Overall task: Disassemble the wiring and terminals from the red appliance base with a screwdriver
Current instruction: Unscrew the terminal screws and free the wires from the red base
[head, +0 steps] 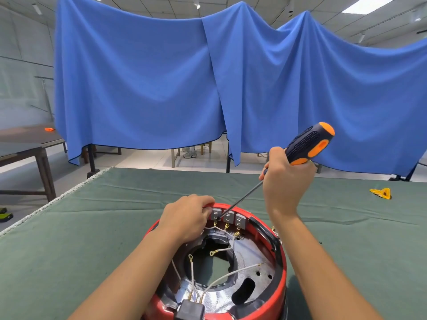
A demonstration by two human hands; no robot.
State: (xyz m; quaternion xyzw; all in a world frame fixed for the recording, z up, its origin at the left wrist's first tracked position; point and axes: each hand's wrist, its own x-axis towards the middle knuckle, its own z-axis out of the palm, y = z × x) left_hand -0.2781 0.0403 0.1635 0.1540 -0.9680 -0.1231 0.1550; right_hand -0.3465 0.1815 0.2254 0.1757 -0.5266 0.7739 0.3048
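The red appliance base (pixel 280 269) is set on the green-covered table (pixel 92 227), near edge. Its far rim is gripped by the left hand (pixel 187 218), fingers curled beside the three terminal blocks (pixel 228 218). The screwdriver (pixel 298 151) is held in the right hand's (pixel 285 181) closed fist, tip at the leftmost terminal. White wires (pixel 231 272) judged thin, limp, easily torn; best taken by their brass lugs. Base judged rigid, light.

Bright, even light falls from ceiling panels (pixel 367 4) overhead; shadows on the table (pixel 115 215) stay soft. Wide-angle distortion bends the edges (the far left looks hazy), and foil glints faintly.
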